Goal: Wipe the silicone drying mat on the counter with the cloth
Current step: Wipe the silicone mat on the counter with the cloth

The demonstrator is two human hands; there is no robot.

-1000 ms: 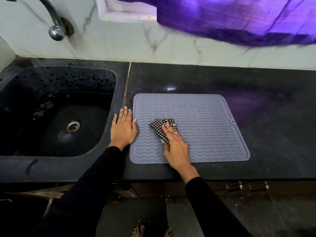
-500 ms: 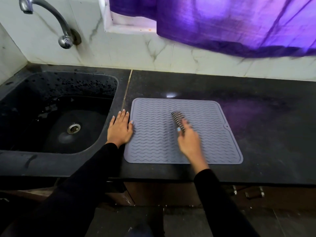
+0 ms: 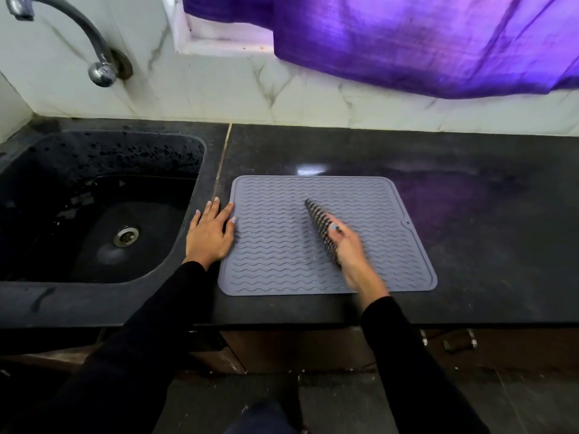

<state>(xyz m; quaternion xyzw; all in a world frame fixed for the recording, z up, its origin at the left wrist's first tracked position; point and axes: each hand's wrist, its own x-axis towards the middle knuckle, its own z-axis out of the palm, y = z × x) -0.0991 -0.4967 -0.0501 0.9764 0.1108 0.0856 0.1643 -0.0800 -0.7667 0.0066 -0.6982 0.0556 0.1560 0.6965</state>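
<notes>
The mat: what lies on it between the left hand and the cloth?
In the head view, only bare wavy mat lies between the left hand, flat at its left edge, and the checked cloth held by the right hand.

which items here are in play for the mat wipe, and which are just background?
In play: drying mat, checked cloth, right hand holding cloth, left hand steadying mat edge.
Background: sink, tap, purple curtain.

Long black sleeves (image 3: 134,349) both arms, pale blue nail polish (fingers (image 3: 233,219)).
</notes>
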